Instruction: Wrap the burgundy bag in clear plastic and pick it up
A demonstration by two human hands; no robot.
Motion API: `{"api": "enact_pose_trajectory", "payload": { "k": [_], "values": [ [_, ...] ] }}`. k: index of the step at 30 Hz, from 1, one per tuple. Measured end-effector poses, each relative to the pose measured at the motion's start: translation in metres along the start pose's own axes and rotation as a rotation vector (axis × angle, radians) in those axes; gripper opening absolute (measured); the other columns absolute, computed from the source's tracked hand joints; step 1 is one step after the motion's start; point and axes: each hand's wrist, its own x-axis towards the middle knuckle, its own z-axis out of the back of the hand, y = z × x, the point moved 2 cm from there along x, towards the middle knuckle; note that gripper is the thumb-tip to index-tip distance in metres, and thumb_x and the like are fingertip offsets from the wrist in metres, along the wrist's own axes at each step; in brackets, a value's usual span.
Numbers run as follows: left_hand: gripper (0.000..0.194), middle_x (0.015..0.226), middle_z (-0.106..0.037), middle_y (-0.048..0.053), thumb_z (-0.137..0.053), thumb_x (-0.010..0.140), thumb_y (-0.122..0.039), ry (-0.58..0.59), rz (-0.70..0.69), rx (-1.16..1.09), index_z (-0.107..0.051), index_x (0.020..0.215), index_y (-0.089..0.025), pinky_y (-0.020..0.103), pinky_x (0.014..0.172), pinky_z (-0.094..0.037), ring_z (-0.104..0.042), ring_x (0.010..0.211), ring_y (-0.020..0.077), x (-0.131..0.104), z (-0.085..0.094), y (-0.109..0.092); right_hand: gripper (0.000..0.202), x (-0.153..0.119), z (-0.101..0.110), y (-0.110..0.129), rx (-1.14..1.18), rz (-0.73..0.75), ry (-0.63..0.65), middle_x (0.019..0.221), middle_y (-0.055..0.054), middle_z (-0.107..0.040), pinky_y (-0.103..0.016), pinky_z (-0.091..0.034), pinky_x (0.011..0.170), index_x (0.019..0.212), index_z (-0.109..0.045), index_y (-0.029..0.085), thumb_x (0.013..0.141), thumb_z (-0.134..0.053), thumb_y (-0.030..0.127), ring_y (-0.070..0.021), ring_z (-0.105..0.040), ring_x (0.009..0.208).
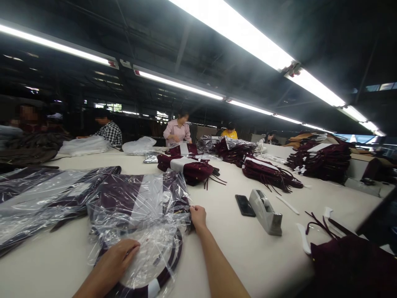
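A dark maroon bag with a white paper band lies inside a clear plastic sleeve on the pale table, its curved handle toward me. My left hand is at the sleeve's near left part, fingers pressed together on the plastic over the handle's opening. At the sleeve's right edge, my right hand pinches the plastic between thumb and fingers. More maroon pieces in clear plastic lie to the left.
A black phone and a grey tape dispenser stand right of my right hand. Maroon bags are stacked beyond, with a taller pile at the back right. A person in a pink shirt stands across the table.
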Motion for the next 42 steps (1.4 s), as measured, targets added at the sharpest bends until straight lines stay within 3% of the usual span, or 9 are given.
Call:
{"api": "enact_pose_trajectory", "payload": {
  "k": [7,13,16,18,24,30,35,42],
  "values": [
    [0.034,0.102,-0.071,0.005,-0.045,0.086,-0.046,-0.100,-0.022,-0.053,-0.069,0.092,-0.023,0.037,0.093,-0.046,-0.063,0.099,0.0239,0.001,0.004,-0.005,0.031,0.000,0.003,0.005,-0.101,0.026,0.011,0.054,0.000,-0.058,-0.023,-0.034,0.054,0.051,-0.052,0.019,0.076,-0.049,0.035,-0.0138,-0.049,0.056],
    [0.024,0.096,-0.072,0.010,-0.048,0.086,-0.026,-0.284,-0.092,-0.138,-0.070,0.090,-0.018,0.041,0.095,-0.046,-0.063,0.096,0.0234,-0.018,0.010,-0.028,0.033,-0.013,0.017,0.011,-0.206,0.008,0.150,0.078,-0.008,-0.070,-0.026,-0.041,0.066,0.071,-0.067,0.017,0.078,-0.047,0.043,-0.0202,-0.058,0.074],
    [0.023,0.100,-0.072,0.007,-0.048,0.086,-0.022,-0.379,-0.033,-0.099,-0.069,0.095,-0.018,0.035,0.098,-0.046,-0.061,0.102,0.0196,-0.037,0.011,-0.032,0.042,-0.011,0.019,0.005,-0.235,-0.020,0.204,0.103,-0.014,-0.070,-0.030,-0.044,0.077,0.097,-0.070,0.014,0.079,-0.047,0.044,-0.0262,-0.060,0.092],
    [0.024,0.103,-0.071,0.008,-0.047,0.087,-0.022,-0.438,-0.001,-0.083,-0.069,0.098,-0.017,0.033,0.100,-0.046,-0.060,0.105,0.0180,-0.055,0.011,-0.036,0.048,-0.009,0.019,-0.001,-0.284,-0.053,0.213,0.108,-0.015,-0.069,-0.033,-0.045,0.082,0.107,-0.068,0.014,0.080,-0.046,0.046,-0.0286,-0.061,0.097],
    [0.022,0.100,-0.072,0.009,-0.051,0.086,-0.027,-0.584,0.107,-0.232,-0.072,0.093,-0.020,0.037,0.096,-0.050,-0.062,0.101,0.0205,-0.112,0.016,-0.047,0.054,-0.014,0.026,-0.014,-0.328,-0.110,0.213,0.118,-0.014,-0.066,-0.038,-0.045,0.092,0.120,-0.062,0.017,0.082,-0.043,0.049,-0.0319,-0.059,0.106],
    [0.024,0.099,-0.073,0.008,-0.053,0.086,-0.035,-0.548,0.202,-0.314,-0.074,0.086,-0.023,0.037,0.095,-0.050,-0.064,0.099,0.0218,-0.134,0.016,-0.049,0.049,-0.029,0.039,-0.020,-0.230,-0.144,0.197,0.107,-0.010,-0.071,-0.036,-0.047,0.090,0.118,-0.063,0.019,0.078,-0.048,0.043,-0.0282,-0.064,0.101],
    [0.033,0.106,-0.072,0.009,-0.051,0.085,-0.044,-0.525,0.276,-0.415,-0.073,0.093,-0.020,0.036,0.098,-0.048,-0.065,0.102,0.0225,-0.137,0.013,-0.040,0.049,-0.048,0.044,-0.017,-0.045,-0.162,0.299,0.083,-0.004,-0.074,-0.029,-0.047,0.087,0.122,-0.057,0.015,0.077,-0.048,0.030,-0.0200,-0.069,0.086],
    [0.039,0.108,-0.072,0.007,-0.051,0.083,-0.048,-0.498,0.326,-0.478,-0.071,0.098,-0.019,0.034,0.100,-0.047,-0.064,0.105,0.0225,-0.138,0.013,-0.030,0.047,-0.054,0.042,-0.014,-0.018,-0.123,0.295,0.078,0.000,-0.074,-0.026,-0.049,0.082,0.121,-0.057,0.015,0.077,-0.046,0.026,-0.0158,-0.070,0.075]
  ]
}}
